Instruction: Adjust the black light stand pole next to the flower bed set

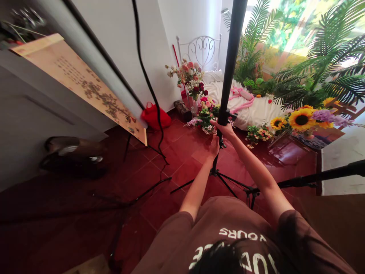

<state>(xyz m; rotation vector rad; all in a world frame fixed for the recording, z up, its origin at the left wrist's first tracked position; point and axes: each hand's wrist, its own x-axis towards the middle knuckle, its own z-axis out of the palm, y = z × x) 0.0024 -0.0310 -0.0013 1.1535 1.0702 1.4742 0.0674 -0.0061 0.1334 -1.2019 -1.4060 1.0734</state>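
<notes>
A black light stand [229,64] rises from its spread legs on the red tiled floor and runs up past the top of the view. My left hand [215,145] is wrapped round its thinner lower pole. Just above and to the right, my right hand [225,129] grips the stand at the black collar, below a clamp knob. The two hands are close together. Parts of the fingers of both hands are hidden behind the pole.
A hanging scroll [91,91], a black cable [145,72] and a red bag [156,116] are at the left. Flowers [301,118], palm leaves and a white metal chair [203,49] stand beyond. Another black stand [316,178] crosses at right.
</notes>
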